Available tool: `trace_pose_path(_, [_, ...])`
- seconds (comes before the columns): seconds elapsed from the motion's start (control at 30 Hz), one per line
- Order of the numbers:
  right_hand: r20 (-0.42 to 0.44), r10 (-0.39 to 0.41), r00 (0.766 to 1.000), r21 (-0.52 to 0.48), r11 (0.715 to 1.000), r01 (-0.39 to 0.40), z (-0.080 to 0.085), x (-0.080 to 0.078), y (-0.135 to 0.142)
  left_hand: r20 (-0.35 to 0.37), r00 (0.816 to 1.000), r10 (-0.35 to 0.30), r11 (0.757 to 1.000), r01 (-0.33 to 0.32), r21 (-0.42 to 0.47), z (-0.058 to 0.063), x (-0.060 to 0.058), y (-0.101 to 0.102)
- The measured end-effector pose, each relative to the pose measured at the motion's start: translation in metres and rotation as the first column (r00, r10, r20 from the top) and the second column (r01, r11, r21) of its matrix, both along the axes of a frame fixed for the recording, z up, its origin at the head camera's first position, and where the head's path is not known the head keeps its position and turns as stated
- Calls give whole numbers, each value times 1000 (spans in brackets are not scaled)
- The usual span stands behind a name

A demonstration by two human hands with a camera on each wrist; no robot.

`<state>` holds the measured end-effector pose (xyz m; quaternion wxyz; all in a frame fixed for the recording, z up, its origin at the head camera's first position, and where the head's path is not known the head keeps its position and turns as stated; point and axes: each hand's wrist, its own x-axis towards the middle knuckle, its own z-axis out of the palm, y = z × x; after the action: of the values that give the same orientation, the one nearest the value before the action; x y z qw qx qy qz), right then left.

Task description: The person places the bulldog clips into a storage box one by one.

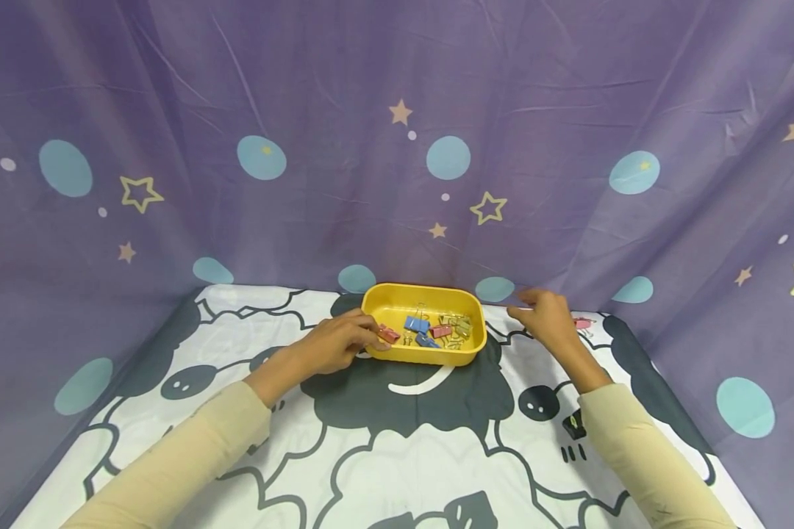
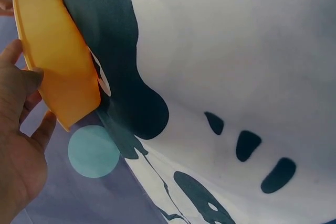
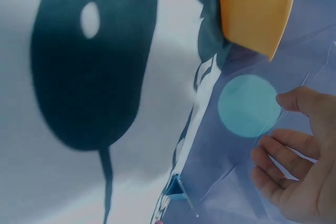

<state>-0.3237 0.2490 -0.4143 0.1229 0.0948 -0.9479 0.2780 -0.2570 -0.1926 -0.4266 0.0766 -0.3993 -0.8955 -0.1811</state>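
A yellow plastic tray [image 1: 430,356] stands at the back of the table against the curtain. Inside it lie several binder clips, among them a blue clip [image 1: 417,324], a red clip [image 1: 440,331] and a gold clip [image 1: 463,326]. My left hand [image 1: 337,339] grips the tray's left end, its thumb [image 2: 32,78] against the outer wall, beside another red clip [image 1: 388,334]. Right of the tray my right hand [image 1: 548,321] hovers with nothing in it, thumb and fingers [image 3: 286,153] apart. Close to it are a pink clip [image 1: 582,323] and a blue clip [image 3: 177,188].
A white cloth [image 1: 291,441] printed with dark sheep covers the table. The purple curtain [image 1: 344,184] with stars and dots rises right behind the tray and along both sides.
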Motion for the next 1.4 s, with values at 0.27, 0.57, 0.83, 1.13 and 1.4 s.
trace_pose_path(0.27, [34,-25,999,45,999,23,-2,0,14,14,1000,-7,1000,6,4,-1,0,2])
trace_pose_path(0.57, [66,-83,994,62,995,79,-8,3,29,-1,1000,-15,1000,15,1,-2,-1,5])
trace_pose_path(0.83, [114,-151,982,88,986,142,-12,2,38,7,1000,6,1000,-6,-4,-1,1,4])
trace_pose_path(1.13, [126,-175,976,77,983,167,-18,0,46,10,1000,21,1000,-21,-1,0,1,3])
trace_pose_path(1.4, [124,-207,970,92,976,197,-19,-5,48,5,1000,8,1000,-8,-9,2,0,1])
